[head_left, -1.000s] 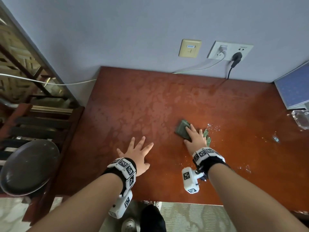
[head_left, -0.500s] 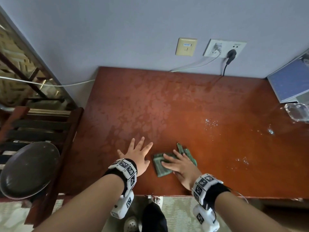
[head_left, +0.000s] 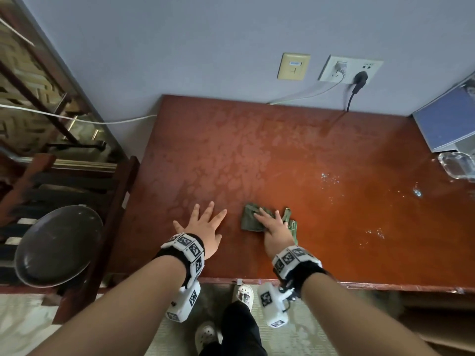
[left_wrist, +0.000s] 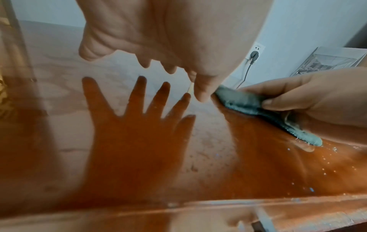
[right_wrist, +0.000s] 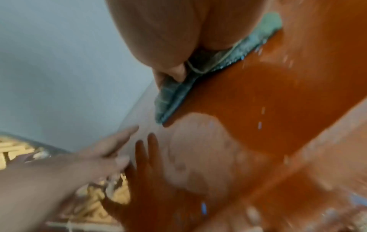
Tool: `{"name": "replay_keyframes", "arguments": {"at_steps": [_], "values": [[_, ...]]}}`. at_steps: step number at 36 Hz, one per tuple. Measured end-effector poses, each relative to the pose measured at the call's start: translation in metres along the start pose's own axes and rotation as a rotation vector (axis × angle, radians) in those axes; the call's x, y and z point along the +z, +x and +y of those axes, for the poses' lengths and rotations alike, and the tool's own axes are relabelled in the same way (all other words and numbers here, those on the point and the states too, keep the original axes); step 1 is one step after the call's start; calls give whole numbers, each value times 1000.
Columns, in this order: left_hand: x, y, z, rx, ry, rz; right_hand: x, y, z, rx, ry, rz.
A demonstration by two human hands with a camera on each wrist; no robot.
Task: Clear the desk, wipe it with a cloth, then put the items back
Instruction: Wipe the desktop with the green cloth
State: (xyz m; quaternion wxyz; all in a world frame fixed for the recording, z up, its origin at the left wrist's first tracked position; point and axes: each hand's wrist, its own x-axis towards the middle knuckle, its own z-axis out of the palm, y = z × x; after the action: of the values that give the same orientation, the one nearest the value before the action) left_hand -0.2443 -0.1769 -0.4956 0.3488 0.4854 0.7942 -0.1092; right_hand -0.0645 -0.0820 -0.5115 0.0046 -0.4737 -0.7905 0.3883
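Note:
A crumpled green cloth (head_left: pixel 250 219) lies on the red-brown desk (head_left: pixel 282 155), near its front edge. My right hand (head_left: pixel 272 224) presses flat on the cloth, with its fingers stretched over the top. The left wrist view shows the cloth (left_wrist: pixel 238 100) under my right hand (left_wrist: pixel 307 94), thumb against its side. My left hand (head_left: pixel 205 224) rests flat on the desk just left of the cloth, fingers spread and holding nothing. The blurred right wrist view has the cloth (right_wrist: pixel 172 97) under my palm.
A blue book (head_left: pixel 447 122) and a glass dish (head_left: pixel 456 167) sit at the desk's right end. Water droplets (head_left: pixel 330 178) dot the right half. Two plugs hang from the wall socket (head_left: pixel 350 70). A dark round pan (head_left: pixel 57 246) rests on a wooden rack to the left.
My right hand dragged the cloth left and toward the front edge, then pushed it a little way back out. The left hand stayed planted.

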Motion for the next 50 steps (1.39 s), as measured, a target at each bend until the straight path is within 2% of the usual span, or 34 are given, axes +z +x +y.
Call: {"name": "replay_keyframes", "arguments": {"at_steps": [2, 5, 9, 14, 22, 28, 31, 34, 36, 38, 40, 44, 47, 50], "values": [[2, -3, -5, -10, -2, 7, 11, -1, -15, -51, -167, -92], [6, -7, -10, -12, 0, 14, 21, -9, -21, -227, -294, -227], [11, -12, -11, 8, -3, 0, 20, -22, -4, -438, -309, -335], [21, -17, -5, 84, 20, -17, 2, -33, 24, -508, -268, -366], [21, -12, 14, 107, 32, 8, -27, -56, 80, -390, -226, -242], [15, -7, 36, 140, 64, 4, -43, -49, 119, -308, -133, 18], [12, 0, 46, 137, 74, 8, -60, -43, 107, -5, 151, 202], [9, 7, 58, 128, 71, 15, -80, -28, 93, 169, 281, 342], [8, 9, 65, 123, 69, 10, -84, -16, 90, 261, 230, 331], [8, 12, 71, 123, 68, 13, -76, -9, 89, 299, 89, 246], [7, 15, 77, 123, 67, 19, -63, -9, 84, 311, -85, 219], [5, 18, 87, 117, 51, 22, -43, -27, 66, 257, -200, 154], [4, 20, 92, 118, 32, 26, -34, -49, 58, 82, -214, 47], [1, 23, 98, 116, 12, 24, -30, -65, 68, -157, -117, -28]]}}
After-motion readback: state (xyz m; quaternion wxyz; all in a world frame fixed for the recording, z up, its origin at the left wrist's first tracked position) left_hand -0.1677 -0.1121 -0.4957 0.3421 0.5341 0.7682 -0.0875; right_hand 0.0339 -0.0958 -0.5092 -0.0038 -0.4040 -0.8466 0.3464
